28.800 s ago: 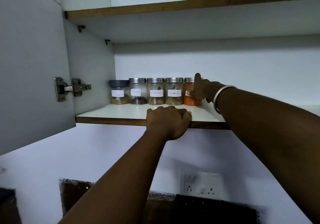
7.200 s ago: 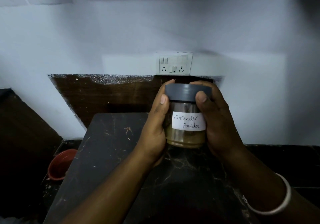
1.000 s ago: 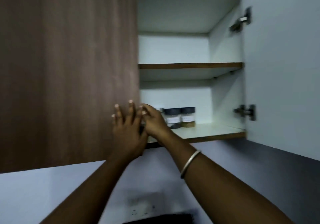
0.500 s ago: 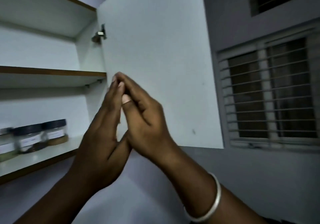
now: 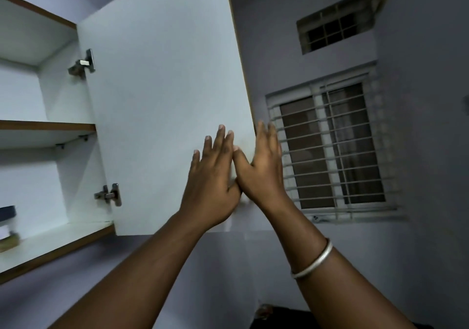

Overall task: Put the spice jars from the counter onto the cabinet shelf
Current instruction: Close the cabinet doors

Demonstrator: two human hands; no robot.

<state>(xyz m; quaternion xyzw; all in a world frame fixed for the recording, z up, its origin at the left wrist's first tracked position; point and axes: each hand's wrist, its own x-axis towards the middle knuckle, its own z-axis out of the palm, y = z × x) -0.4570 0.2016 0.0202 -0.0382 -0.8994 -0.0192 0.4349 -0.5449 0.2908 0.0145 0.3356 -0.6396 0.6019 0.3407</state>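
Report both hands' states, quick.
Left hand: open, flat on the cabinet door.
Right hand: open, fingers straight at the door's edge.

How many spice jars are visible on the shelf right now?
1: a dark-lidded spice jar at the left frame edge on the lower shelf, partly cut off. Others may stand out of view.

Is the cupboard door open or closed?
Open. The door stands swung out on its hinges, and the shelf inside shows.
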